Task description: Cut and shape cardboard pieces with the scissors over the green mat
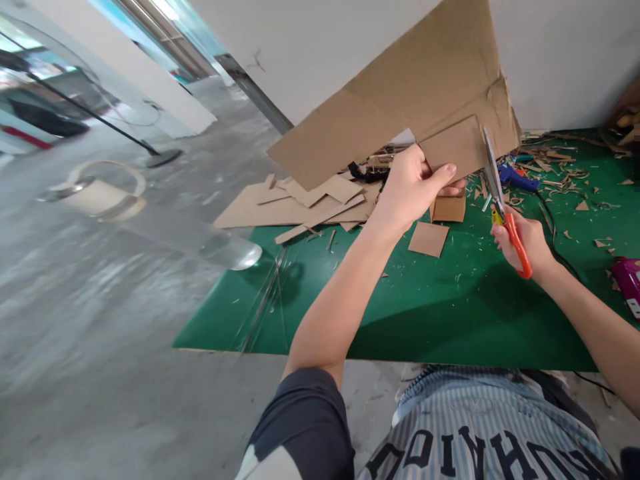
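My left hand is closed on a large brown cardboard sheet, with a smaller cardboard rectangle against its near face, thumb on top. The sheet is tilted up above the table. My right hand grips scissors with orange and yellow handles. Their blades point up at the right edge of the small rectangle, in front of the sheet; whether they are parted I cannot tell. Below my left hand, a square cardboard piece lies flat on the table, near a folded-looking cardboard piece.
The green table carries cut cardboard strips on the left and scattered scraps at the right. A blue glue gun with a black cord lies behind the scissors. A purple object sits at the right edge. A white wall stands behind.
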Available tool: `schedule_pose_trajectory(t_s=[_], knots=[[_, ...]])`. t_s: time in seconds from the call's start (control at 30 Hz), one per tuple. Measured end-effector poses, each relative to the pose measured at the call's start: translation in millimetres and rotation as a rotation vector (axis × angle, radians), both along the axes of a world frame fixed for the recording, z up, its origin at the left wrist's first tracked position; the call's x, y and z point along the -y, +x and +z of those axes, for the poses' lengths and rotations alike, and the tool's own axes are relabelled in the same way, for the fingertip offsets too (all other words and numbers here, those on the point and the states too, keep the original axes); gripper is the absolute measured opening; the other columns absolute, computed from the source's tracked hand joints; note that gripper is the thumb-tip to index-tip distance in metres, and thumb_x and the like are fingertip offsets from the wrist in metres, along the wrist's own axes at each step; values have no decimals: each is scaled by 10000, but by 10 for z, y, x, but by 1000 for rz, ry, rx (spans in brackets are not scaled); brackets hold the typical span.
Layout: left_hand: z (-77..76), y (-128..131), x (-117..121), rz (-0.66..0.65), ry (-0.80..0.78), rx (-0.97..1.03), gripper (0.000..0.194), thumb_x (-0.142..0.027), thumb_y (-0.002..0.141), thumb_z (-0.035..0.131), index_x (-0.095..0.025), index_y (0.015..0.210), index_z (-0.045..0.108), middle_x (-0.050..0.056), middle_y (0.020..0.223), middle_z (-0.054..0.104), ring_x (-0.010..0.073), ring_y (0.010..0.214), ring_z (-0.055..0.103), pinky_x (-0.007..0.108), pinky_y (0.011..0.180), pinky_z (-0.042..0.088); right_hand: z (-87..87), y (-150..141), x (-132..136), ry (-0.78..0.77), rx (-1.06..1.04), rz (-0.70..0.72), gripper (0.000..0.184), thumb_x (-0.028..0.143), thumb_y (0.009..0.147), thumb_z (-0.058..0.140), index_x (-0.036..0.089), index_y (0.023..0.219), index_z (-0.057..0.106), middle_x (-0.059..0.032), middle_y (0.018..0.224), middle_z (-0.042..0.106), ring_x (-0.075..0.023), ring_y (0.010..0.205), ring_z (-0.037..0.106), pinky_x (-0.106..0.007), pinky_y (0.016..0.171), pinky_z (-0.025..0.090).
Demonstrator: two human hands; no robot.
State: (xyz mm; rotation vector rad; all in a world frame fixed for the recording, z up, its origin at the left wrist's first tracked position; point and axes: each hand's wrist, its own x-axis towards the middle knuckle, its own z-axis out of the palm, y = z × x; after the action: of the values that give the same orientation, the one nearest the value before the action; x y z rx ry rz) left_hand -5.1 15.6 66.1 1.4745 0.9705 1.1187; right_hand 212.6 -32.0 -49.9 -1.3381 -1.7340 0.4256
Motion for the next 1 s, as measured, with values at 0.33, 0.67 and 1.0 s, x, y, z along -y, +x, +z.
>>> schedule_pose_trajectory(t_s=[0.33, 0.67, 1.0], knots=[[-44, -75, -172, 92, 48, 83, 292, -244, 933, 713, -178, 1211, 651, 82, 1144, 778, 268, 1211, 744, 426, 1056, 631, -128, 63, -7, -61, -146, 238, 896, 793, 851, 585, 140, 1462, 555, -181, 1160, 775, -233, 696, 752, -407, 669, 641], [-53, 19, -55, 12, -12, 30, 269, -175, 941, 663, -149, 1209, 663, 114, 1161, 787, 277, 1219, 736, 435, 1055, 619, -84, 12, 10, -40, -78, 162, 823, 763, 883, 543, 157, 1435, 622, -170, 1161, 781, -196, 607, 703, -401, 638, 624], [-84, -11, -104, 14, -19, 83, 258, -191, 930, 680, -131, 1181, 668, 131, 1167, 789, 300, 1223, 740, 485, 1088, 603, -132, 20, 21, -46, -134, 199, 782, 763, 870, 588, 163, 1366, 668, -171, 1195, 769, -237, 763, 758, -387, 662, 644]])
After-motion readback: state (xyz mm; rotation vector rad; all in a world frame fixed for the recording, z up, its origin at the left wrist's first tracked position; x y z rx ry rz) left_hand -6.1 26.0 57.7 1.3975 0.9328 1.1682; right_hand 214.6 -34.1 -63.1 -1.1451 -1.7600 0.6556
